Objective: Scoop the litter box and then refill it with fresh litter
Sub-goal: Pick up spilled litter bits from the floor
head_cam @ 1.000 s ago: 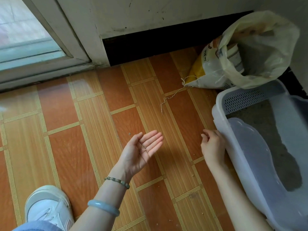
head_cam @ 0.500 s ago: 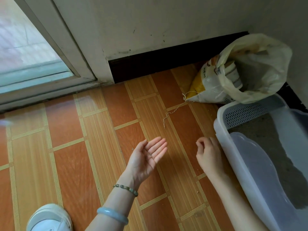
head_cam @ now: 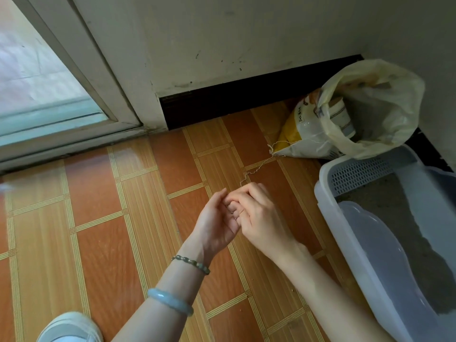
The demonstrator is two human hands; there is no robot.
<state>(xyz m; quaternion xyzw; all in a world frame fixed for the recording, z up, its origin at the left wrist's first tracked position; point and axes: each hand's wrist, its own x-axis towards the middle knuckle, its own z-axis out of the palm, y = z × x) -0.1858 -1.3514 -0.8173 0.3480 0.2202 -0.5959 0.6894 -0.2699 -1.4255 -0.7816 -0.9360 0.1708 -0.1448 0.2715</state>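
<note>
The left hand (head_cam: pixel 217 225) is held palm-up above the floor (head_cam: pixel 98 218), with its fingers (head_cam: pixel 218 197) loosely bent and nothing gripped by them. The right hand (head_cam: pixel 264 218) is laid against it, back upward, with its fingers (head_cam: pixel 249 193) curled down onto the left fingertips. Small dark specks are seen where the two sets of fingers meet, but whether anything is pinched there cannot be told.

The box (head_cam: pixel 328 211) is found to the right of the fingers, near but apart from them. Grey litter (head_cam: pixel 399 218) is spread inside it, and a perforated ledge is seen at its far end. Beyond the fingers and to their right, a sack (head_cam: pixel 306 129) is propped by the wall (head_cam: pixel 222 45). A pale bag (head_cam: pixel 389 95) is seen open just right of the sack, behind the box's far end. A frayed string (head_cam: pixel 256 169) is trailed from the sack's corner across the floor to a spot just past the right fingertips.

A bracelet (head_cam: pixel 192 264) and a bangle (head_cam: pixel 170 301) are worn on the left forearm, nearer the camera than the fingers. A shoe (head_cam: pixel 71 327) is seen at the lower left, well apart from them.
</note>
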